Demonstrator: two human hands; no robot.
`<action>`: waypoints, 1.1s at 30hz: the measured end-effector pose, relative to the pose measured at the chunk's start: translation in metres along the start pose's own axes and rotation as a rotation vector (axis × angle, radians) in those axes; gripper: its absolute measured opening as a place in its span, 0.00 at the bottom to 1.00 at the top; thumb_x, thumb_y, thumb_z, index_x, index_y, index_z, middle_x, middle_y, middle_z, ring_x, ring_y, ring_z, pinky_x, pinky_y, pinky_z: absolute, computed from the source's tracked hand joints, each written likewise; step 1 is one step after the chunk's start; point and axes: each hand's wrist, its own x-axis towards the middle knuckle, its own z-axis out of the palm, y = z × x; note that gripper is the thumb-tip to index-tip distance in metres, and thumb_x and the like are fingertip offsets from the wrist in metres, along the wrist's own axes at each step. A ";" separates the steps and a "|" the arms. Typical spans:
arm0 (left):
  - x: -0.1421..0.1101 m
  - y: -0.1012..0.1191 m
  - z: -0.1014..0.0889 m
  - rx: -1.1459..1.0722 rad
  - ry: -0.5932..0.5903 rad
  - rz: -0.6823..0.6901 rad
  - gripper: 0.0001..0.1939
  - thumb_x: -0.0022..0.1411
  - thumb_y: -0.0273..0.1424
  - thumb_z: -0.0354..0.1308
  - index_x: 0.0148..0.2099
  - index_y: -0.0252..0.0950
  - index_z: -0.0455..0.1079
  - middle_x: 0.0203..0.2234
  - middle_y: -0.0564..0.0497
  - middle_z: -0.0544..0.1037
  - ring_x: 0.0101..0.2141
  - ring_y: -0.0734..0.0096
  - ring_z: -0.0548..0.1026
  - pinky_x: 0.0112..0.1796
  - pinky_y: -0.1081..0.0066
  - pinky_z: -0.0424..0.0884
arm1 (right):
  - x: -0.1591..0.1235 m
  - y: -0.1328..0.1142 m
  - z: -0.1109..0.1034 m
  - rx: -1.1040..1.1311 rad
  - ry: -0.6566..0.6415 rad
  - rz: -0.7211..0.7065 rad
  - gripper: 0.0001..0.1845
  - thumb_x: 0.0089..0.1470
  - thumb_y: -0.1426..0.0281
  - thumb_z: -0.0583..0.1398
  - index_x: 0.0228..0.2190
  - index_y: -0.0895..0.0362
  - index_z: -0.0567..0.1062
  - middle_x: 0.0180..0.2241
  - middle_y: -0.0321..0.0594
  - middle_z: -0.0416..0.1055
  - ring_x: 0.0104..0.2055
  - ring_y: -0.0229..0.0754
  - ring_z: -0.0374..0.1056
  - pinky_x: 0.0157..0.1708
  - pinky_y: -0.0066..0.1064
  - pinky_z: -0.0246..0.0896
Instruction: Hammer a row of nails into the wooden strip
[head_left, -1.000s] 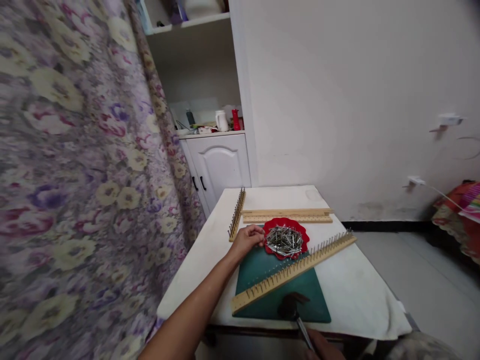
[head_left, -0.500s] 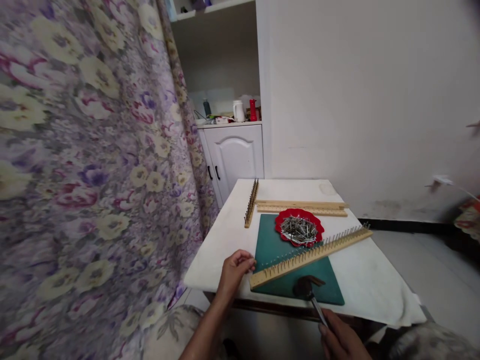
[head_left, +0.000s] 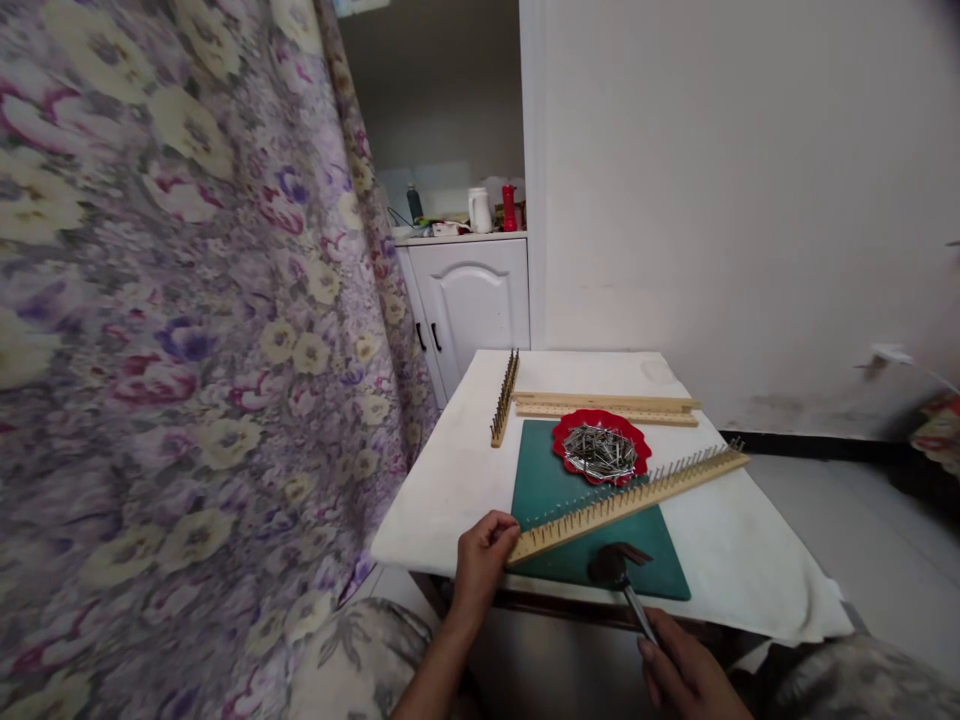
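My right hand (head_left: 686,660) is wrapped round the handle of a claw hammer (head_left: 611,568), whose head hangs over the front part of a green cutting mat (head_left: 536,460). A long wooden strip (head_left: 570,528) set with rows of upright nails lies slantwise across the mat. My left hand (head_left: 486,555) is at the strip's near left end, thumb and fingers pinched together; what they hold, if anything, is hidden. Behind the strip, a red scalloped dish (head_left: 641,445) holds a heap of loose nails (head_left: 600,452).
A shorter strip full of nails (head_left: 505,400) lies at the table's back left. Light wooden strips (head_left: 607,408) lie behind the dish. A white cloth (head_left: 435,500) covers the table (head_left: 540,603). A flowered curtain (head_left: 225,350) hangs at left; a white cabinet (head_left: 480,300) stands behind.
My left hand has moved right and slightly down, onto the left end of the nailed strip. The hammer stays nearly in place in my right hand. The view has tilted slightly.
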 end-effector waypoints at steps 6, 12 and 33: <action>-0.001 -0.004 0.000 0.017 -0.001 0.012 0.10 0.54 0.37 0.56 0.31 0.35 0.71 0.20 0.56 0.71 0.24 0.74 0.67 0.27 0.78 0.60 | 0.000 -0.005 -0.002 -0.033 0.063 -0.007 0.27 0.53 0.51 0.53 0.44 0.57 0.75 0.24 0.42 0.76 0.30 0.48 0.72 0.36 0.32 0.68; -0.002 0.002 -0.002 0.031 -0.014 0.030 0.10 0.54 0.37 0.56 0.31 0.35 0.70 0.20 0.55 0.71 0.24 0.74 0.67 0.27 0.77 0.61 | 0.001 -0.002 0.000 -0.052 0.024 0.004 0.30 0.55 0.50 0.49 0.46 0.58 0.74 0.22 0.40 0.75 0.27 0.46 0.71 0.33 0.31 0.67; -0.002 0.003 0.001 0.201 0.003 0.125 0.07 0.53 0.33 0.55 0.30 0.36 0.72 0.24 0.53 0.74 0.27 0.71 0.70 0.29 0.76 0.62 | -0.001 -0.042 0.000 0.023 0.025 -0.031 0.25 0.54 0.53 0.53 0.44 0.56 0.75 0.22 0.38 0.74 0.26 0.44 0.70 0.31 0.30 0.67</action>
